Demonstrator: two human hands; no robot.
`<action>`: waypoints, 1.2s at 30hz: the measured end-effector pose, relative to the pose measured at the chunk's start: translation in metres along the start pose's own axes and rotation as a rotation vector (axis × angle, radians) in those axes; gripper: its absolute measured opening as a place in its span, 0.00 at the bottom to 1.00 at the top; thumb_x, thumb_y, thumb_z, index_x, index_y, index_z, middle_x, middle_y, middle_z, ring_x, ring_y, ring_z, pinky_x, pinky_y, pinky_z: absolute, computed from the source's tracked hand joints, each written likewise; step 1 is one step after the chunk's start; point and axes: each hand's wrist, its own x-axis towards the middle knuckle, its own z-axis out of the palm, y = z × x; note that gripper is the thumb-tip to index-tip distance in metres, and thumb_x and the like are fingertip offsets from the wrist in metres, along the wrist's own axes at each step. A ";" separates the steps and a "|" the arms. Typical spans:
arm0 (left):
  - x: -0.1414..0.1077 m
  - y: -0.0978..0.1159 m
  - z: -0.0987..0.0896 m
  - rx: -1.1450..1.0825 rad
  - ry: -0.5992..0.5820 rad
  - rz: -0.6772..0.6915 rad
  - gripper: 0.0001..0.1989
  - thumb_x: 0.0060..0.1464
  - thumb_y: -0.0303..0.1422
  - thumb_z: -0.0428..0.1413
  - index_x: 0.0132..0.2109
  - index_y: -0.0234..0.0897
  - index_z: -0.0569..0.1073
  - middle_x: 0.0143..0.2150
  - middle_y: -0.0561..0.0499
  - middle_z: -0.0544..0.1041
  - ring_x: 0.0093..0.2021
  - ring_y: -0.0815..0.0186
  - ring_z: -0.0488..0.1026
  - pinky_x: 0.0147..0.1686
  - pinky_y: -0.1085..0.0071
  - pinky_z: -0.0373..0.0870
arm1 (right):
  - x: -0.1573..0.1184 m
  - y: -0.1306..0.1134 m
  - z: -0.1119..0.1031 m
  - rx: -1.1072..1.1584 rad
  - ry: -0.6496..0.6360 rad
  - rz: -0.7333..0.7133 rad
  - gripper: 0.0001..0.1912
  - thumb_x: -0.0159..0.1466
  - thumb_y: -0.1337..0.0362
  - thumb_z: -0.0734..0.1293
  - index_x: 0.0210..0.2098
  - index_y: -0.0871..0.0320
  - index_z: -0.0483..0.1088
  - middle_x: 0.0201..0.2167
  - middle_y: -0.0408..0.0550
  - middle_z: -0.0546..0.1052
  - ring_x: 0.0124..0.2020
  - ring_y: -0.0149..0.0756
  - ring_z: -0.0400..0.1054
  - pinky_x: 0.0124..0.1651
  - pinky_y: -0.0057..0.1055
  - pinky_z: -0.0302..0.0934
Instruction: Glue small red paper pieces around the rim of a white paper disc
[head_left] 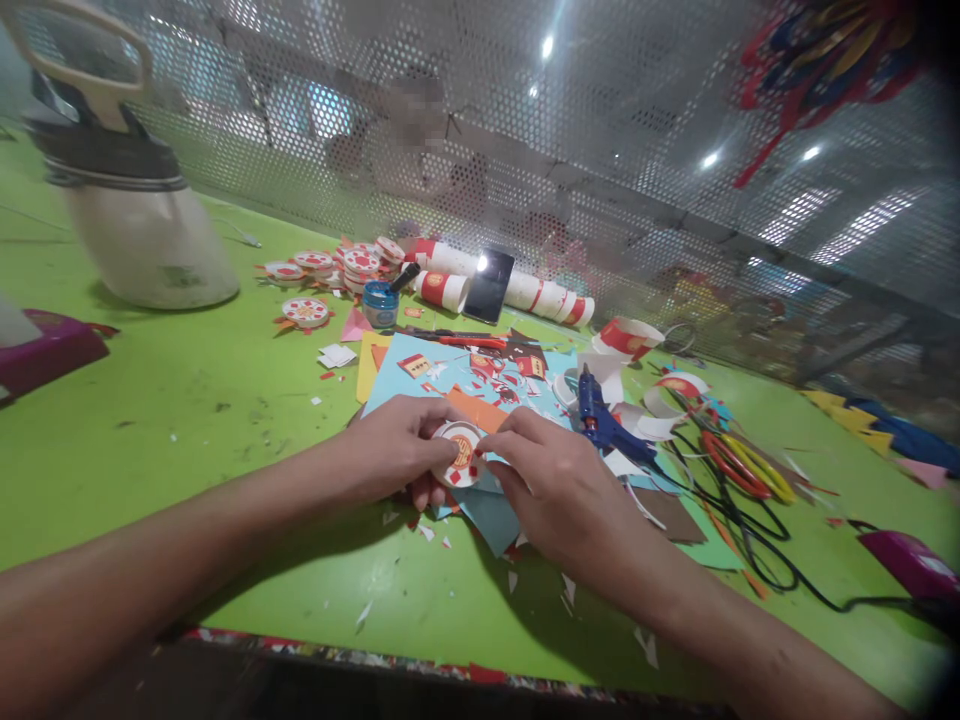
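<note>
A round white paper disc with a gold-and-red emblem and red pieces near its rim is tilted up over the sheets. My left hand grips it from the left, thumb on its face and fingers curled beneath. At the disc's right edge, my right hand pinches a tiny red piece between thumb and fingertips. Under and behind the hands lie blue paper and an orange strip, with red cut scraps on the blue sheet. A blue glue gun lies to the right of the hands.
Decorated discs, a blue jar, paper cups and a phone stand behind. A large lantern-like container is at left. Scissors, black cable and a purple object lie at right.
</note>
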 end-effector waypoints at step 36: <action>-0.005 -0.003 0.005 -0.028 -0.043 0.087 0.13 0.58 0.41 0.53 0.43 0.39 0.61 0.23 0.55 0.72 0.17 0.71 0.65 0.16 0.77 0.59 | 0.004 -0.006 0.008 0.407 0.096 0.346 0.15 0.65 0.65 0.63 0.22 0.60 0.68 0.20 0.43 0.70 0.23 0.30 0.58 0.27 0.29 0.48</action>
